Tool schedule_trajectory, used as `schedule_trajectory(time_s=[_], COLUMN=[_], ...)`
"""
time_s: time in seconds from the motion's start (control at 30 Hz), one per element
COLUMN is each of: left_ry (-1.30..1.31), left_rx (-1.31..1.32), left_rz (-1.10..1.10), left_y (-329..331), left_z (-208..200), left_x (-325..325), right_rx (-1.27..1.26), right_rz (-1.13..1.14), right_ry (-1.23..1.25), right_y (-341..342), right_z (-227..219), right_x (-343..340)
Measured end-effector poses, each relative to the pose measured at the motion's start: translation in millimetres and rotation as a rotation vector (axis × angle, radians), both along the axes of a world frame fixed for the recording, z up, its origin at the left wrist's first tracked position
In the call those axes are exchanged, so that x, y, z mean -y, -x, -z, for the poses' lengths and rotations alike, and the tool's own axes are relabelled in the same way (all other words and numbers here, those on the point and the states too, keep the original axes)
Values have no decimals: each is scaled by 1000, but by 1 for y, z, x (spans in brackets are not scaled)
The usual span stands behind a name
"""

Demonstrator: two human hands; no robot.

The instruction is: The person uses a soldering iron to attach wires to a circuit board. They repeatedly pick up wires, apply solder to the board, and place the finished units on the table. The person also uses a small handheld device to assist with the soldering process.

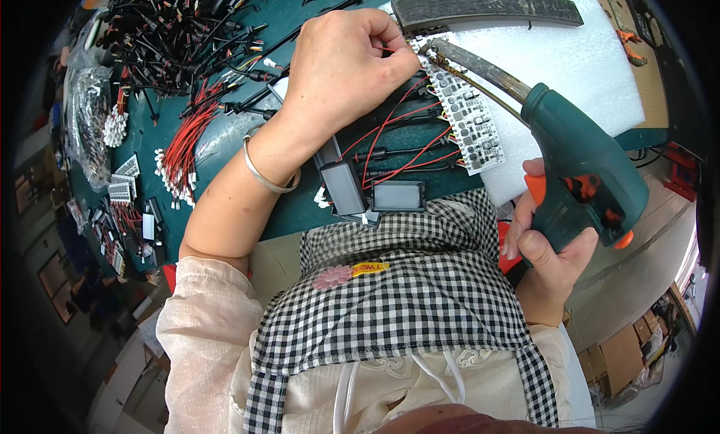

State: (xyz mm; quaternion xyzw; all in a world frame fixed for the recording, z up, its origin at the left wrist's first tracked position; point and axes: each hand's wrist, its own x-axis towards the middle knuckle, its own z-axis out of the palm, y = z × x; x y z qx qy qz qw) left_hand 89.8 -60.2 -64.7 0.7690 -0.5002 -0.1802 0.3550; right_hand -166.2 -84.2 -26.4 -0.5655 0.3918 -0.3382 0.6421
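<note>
My right hand [555, 258] is wrapped around the handle of a dark green soldering gun [592, 160] with an orange trigger. The gun's long metal tip points left and meets the far end of a white circuit board strip [472, 127]. Just left of that tip, my left hand [341, 63] is closed in a pinch, and a bit of thin red wire shows at its fingers. Its fingertips are partly hidden behind the hand itself. Red wires and black cables [405, 153] run from the strip's left edge toward small dark rectangular cases [399, 196].
The strip lies at the edge of a white foam sheet [600, 89], with a dark curved bar [487, 9] across its far side. A heap of black cables [172, 37], a bundle of red wires [191, 138] and a plastic bag [90, 123] occupy the green tabletop [292, 209] at left.
</note>
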Motion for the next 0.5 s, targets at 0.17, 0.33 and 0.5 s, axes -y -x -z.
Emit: schedule_trajectory(time_s=[0.17,0.33,0.5], left_ry=[-7,-27,-54], left_rx=[21,21,-25], left_rz=[-11,-28,-6], left_y=[-1,0,-3], left_z=[0,-4,-5], left_x=[0,1,1], right_rx=[73,117,127], right_rz=[-3,-33,3], right_ry=[-56,-46,-115], right_y=[2,8,10], right_z=[-6,-9,-9], right_x=[6,14,12])
